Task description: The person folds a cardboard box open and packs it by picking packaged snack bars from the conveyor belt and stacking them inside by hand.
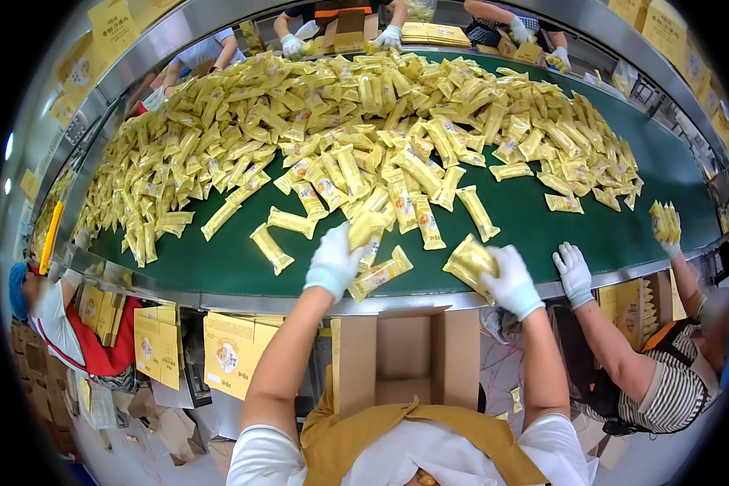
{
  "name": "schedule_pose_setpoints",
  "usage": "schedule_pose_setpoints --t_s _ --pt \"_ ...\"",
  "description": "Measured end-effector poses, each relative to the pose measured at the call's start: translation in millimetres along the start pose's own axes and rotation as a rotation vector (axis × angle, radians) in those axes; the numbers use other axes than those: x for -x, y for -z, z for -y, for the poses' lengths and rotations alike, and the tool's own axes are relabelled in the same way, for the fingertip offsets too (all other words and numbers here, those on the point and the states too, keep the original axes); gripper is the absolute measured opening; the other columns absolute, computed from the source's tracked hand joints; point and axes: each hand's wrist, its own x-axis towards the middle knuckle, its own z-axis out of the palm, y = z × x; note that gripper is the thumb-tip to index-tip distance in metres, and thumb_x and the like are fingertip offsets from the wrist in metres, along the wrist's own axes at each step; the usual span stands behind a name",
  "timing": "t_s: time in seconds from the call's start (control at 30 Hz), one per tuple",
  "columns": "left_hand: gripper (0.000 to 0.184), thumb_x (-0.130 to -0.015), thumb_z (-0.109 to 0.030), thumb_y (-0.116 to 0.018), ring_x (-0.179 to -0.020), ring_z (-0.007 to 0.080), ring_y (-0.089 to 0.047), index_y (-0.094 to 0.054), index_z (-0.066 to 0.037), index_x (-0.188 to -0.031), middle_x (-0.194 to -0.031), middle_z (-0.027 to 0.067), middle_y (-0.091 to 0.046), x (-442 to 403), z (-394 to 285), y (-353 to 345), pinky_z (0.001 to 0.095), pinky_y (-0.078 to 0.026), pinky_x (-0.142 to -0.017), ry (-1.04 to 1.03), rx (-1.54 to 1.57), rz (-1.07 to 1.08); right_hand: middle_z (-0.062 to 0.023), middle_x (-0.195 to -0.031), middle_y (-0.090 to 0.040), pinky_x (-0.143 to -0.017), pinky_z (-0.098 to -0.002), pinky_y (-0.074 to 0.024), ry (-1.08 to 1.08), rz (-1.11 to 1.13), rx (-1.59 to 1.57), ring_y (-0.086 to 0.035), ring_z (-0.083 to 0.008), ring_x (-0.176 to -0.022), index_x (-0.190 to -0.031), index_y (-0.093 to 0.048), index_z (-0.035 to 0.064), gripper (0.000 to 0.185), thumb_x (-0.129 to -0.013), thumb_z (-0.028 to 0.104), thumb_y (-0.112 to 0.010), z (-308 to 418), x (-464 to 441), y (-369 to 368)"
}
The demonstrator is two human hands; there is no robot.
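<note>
My left hand [334, 261], in a white glove, has its fingers closed round some yellow snack packets [368, 230] at the near side of the pile; how many is hidden. A single loose packet [381, 274] lies just below that hand. To the right, my gloved right hand [512, 282] grips several yellow packets [471, 262] side by side, close above the near edge of the green conveyor belt [316, 279]. Below and between my arms stands an open cardboard box [405, 348], its flaps spread and its inside bare.
A large heap of yellow packets [243, 121] covers much of the belt. Printed yellow cartons [233, 353] stand at left below the metal edge [219, 300]. Co-workers stand around the belt; one co-worker's gloved hand [573, 274] rests near my right hand.
</note>
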Motion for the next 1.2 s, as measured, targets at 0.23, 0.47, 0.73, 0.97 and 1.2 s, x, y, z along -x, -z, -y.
schedule_pose_setpoints --t_s 0.23,0.47,0.73,0.97,1.2 --pt "0.058 -0.078 -0.039 -0.081 -0.112 0.0391 -0.063 -0.063 -0.004 -0.12 -0.121 0.0229 -0.065 -37 -19 -26 0.0433 -0.053 -0.096 0.157 -0.225 0.274 -0.0196 -0.107 -0.063 -0.091 -0.0445 -0.0521 -0.114 0.247 0.277 -0.062 -0.0387 -0.103 -0.108 -0.063 0.0022 0.047 -0.08 0.036 -0.079 9 -8 -26" --pt "0.056 -0.076 -0.039 -0.08 -0.112 0.0384 -0.062 -0.063 -0.009 -0.121 -0.12 0.0193 -0.065 12 -33 25 0.0441 -0.052 -0.096 -0.043 -0.143 0.363 -0.0226 -0.092 -0.071 -0.083 -0.0484 -0.0551 -0.16 -0.071 0.005 -0.069 -0.0418 -0.092 -0.108 -0.062 0.0036 0.048 -0.082 0.042 -0.074 68 -90 -30" --pt "0.057 -0.084 -0.025 -0.07 -0.094 0.0299 -0.07 -0.051 -0.016 -0.137 -0.106 0.0094 -0.068 28 -26 -39 0.0428 -0.058 -0.077 -0.107 -0.502 0.274 -0.0163 -0.102 -0.072 -0.081 -0.0454 -0.0573 -0.162 0.136 0.264 -0.072 -0.0358 -0.095 -0.116 -0.057 0.0074 0.032 -0.086 0.014 -0.064 77 -126 -83" --pt "0.05 -0.087 -0.032 -0.067 -0.108 0.021 -0.063 -0.055 -0.009 -0.131 -0.106 0.0053 -0.066 18 51 -20 0.0391 -0.049 -0.09 -0.524 -0.658 -0.093 -0.0049 -0.095 -0.062 -0.09 -0.0419 -0.0501 0.399 -0.17 0.673 -0.065 -0.0252 -0.095 -0.124 -0.058 0.0138 0.048 -0.082 0.03 -0.074 1 -69 -66" --pt "0.112 -0.066 -0.072 -0.077 -0.127 0.0319 -0.051 -0.044 -0.002 -0.148 -0.129 0.0166 -0.057 26 -13 9 0.0461 -0.038 -0.106 -0.112 -0.674 0.348 -0.0163 -0.122 -0.061 -0.104 -0.0444 -0.0404 0.235 0.023 0.508 -0.055 -0.0328 -0.113 -0.145 -0.043 -0.0007 0.105 -0.067 0.057 -0.083 25 -53 -50"
